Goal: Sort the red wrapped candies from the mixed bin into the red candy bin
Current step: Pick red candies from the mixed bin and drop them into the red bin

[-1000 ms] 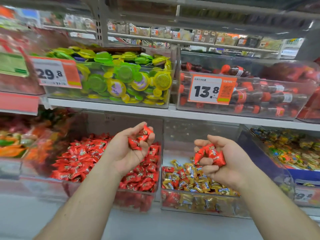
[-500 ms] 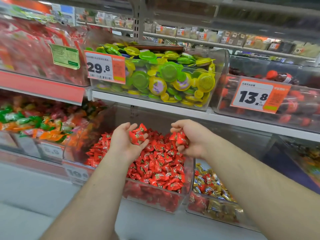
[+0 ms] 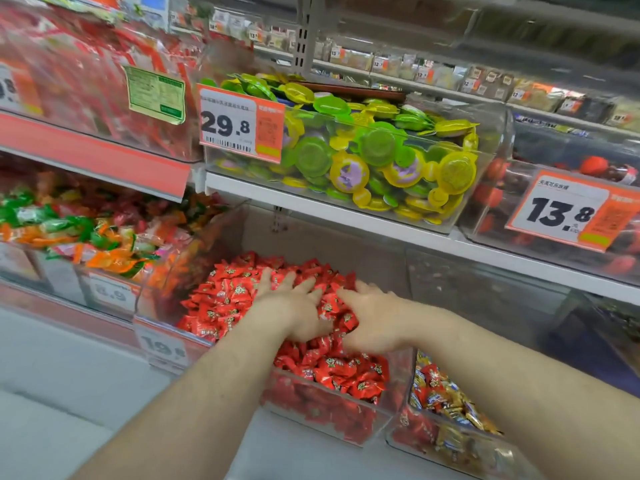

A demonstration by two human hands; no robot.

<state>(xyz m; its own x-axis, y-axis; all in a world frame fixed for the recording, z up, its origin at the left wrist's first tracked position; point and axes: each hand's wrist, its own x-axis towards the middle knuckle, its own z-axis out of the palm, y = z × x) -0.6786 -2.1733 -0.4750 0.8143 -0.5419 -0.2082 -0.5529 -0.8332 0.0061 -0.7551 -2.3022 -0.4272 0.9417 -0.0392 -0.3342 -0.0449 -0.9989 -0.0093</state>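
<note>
Both hands, left hand (image 3: 291,306) and right hand (image 3: 370,317), lie spread palm-down on red candies (image 3: 228,299) inside red candy bin (image 3: 332,407), likely levelling the pile. Mixed bin (image 3: 446,441) sits just right, some reds remaining.

Bright, even store lighting, apparently from overhead; no hard shadows, just soft shade under the upper shelf (image 3: 346,211). White glare streaks on the clear bin fronts, worst on the bagged red goods (image 3: 86,64) top left. Motion blur across most of the frame: far shelves at the top and the left bins smeared, hands (image 3: 294,306) soft. The 29.8 price tag (image 3: 239,124) stays readable. Wide-angle distortion bends and tilts the shelf lines towards the edges. Colours saturated.
</note>
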